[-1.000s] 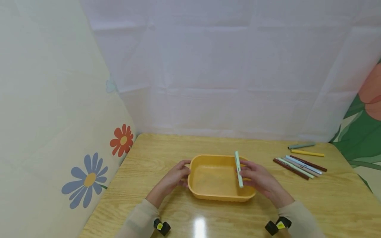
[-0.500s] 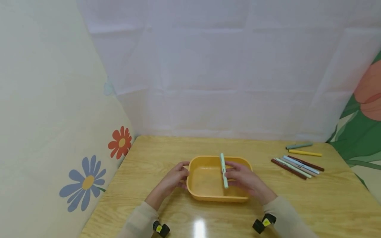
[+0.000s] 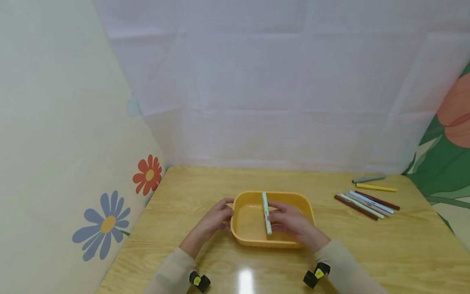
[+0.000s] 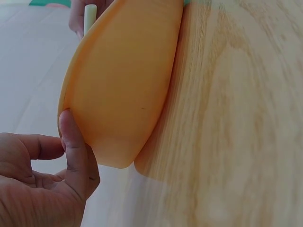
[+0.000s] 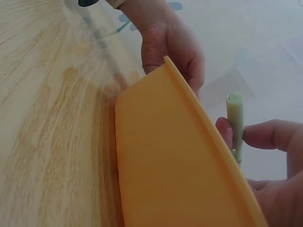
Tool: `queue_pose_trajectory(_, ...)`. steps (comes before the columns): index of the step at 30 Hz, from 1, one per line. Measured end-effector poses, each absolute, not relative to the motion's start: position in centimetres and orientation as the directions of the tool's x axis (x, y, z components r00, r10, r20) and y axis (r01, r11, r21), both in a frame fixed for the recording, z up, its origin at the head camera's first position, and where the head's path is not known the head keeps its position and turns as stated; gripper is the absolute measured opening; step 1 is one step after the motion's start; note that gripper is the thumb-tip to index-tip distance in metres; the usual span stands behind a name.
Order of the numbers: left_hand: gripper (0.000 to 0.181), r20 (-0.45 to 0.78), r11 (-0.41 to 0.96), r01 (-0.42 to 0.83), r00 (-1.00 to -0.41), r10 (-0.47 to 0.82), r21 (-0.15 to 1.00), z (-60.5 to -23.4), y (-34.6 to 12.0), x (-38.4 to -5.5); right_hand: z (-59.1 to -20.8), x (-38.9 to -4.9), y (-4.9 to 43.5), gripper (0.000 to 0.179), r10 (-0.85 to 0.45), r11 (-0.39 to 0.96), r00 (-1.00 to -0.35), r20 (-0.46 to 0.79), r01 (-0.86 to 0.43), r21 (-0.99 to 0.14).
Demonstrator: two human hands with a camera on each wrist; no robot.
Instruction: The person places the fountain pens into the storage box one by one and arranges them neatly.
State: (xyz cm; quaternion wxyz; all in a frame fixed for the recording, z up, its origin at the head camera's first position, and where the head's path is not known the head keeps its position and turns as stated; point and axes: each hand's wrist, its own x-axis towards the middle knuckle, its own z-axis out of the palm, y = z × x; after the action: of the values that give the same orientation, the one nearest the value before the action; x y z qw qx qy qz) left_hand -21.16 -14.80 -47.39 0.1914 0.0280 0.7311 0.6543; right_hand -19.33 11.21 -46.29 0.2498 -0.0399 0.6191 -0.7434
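A yellow-orange plastic basin [image 3: 249,241] with rounded corners stands on the wooden table. My left hand [image 3: 215,217] grips its left end, fingers and thumb pinching the rim, as the left wrist view shows close up. Over the basin, my right hand [image 3: 291,222] holds a pale green pen [image 3: 267,213] between thumb and fingers. The pen points roughly away from me, its far end near the back rim. In the right wrist view the pen [image 5: 235,116] sits above the level of the basin's rim [image 5: 208,123].
Several pens lie to the right: a dark red pen [image 3: 356,207] among a loose fan, with a yellow pen [image 3: 376,188] and a grey-green pen [image 3: 369,179] behind. A white cloth [image 3: 257,102] hangs behind the table [image 3: 194,183]; a flower-printed sheet [image 3: 55,155] is at left.
My right hand has carried the pale green pen leftward, from the basin's right end to nearer its middle. My left hand has stayed at the left rim.
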Motion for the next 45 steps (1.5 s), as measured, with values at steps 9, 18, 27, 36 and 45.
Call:
queue_pose_trajectory(9, 0.047, -0.252, 0.15, -0.216, -0.921, 0.295, 0.965, -47.3, -14.8, -21.0, -46.7, -19.4, 9.8, 0.059, -0.437, -0.095, -0.856, -0.276, 0.35, -0.932)
queue_pose_trajectory(18, 0.048, -0.258, 0.153, -0.222, -0.922, 0.29, 0.963, -47.5, -14.8, -21.3, -47.1, -20.0, 8.5, 0.058, -0.453, -0.088, -0.848, -0.276, 0.35, -0.933)
queue_pose_trajectory(27, 0.049, -0.259, 0.158, -0.22, -0.919, 0.298, 0.963, -47.6, -14.8, -21.3, -47.4, -20.4, 7.4, 0.056, -0.453, -0.02, -0.834, -0.315, 0.362, -0.932)
queue_pose_trajectory(36, 0.047, -0.265, 0.161, -0.223, -0.911, 0.318, 0.961, -47.0, -14.7, -21.1, -47.7, -20.7, 6.5, 0.05, -0.485, 0.031, -0.815, -0.318, 0.347, -0.937)
queue_pose_trajectory(45, 0.047, -0.26, 0.151, -0.223, -0.915, 0.308, 0.963, -47.0, -14.7, -21.0, -48.1, -20.7, 5.6, 0.045, -0.458, 0.071, -0.836, -0.303, 0.305, -0.95)
